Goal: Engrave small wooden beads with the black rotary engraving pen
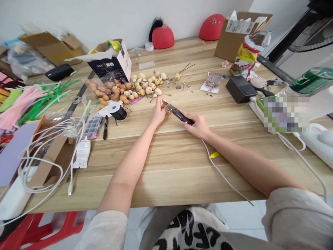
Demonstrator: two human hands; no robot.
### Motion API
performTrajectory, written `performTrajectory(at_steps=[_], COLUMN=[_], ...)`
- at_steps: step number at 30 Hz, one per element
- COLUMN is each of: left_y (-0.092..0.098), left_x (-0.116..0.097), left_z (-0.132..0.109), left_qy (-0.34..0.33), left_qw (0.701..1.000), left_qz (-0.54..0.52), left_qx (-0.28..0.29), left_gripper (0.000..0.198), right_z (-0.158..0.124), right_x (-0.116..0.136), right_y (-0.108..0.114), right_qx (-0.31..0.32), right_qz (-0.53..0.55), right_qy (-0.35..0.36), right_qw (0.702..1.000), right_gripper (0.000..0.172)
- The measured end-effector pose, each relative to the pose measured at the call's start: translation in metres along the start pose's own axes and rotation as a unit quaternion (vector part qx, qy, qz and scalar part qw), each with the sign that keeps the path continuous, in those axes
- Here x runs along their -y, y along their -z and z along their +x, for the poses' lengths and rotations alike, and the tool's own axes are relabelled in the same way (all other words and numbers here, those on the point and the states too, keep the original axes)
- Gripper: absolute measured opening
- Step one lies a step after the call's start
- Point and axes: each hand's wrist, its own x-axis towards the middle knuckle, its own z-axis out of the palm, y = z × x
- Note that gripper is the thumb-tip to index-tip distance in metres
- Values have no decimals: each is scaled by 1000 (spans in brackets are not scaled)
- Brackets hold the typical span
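Observation:
My left hand (159, 111) is closed around a small round gourd (163, 103), mostly hidden by the fingers. My right hand (195, 125) grips a slim black rotary tool (179, 114) with a small orange light. Its tip meets or nearly meets the gourd; I cannot tell which. A grey cable (221, 172) trails from under the right hand toward the table's front edge. Just behind my left hand lies a pile of cream-coloured little gourds (148, 90). Brown ones (104, 91) sit beside it in a clear bag.
A spool of black cord (118, 112) and a black marker (105, 127) lie to the left, near coiled white cables (61, 166). At the right are a black box-shaped device (241, 89) and a snack bag (246, 57). A small packet (211, 82) lies behind the tool.

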Motion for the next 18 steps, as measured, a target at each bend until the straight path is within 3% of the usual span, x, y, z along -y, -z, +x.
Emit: performTrajectory(at_steps=[18], left_y=[1], left_x=[1], left_z=[0], left_qy=[-1], left_qw=[1000], left_qz=[-9], left_qx=[4], left_gripper=[31], right_z=[0], right_x=[0], right_y=[-1], right_qx=[-7], right_qz=[2], right_qy=[-8], right_qw=[1000], right_gripper=[50])
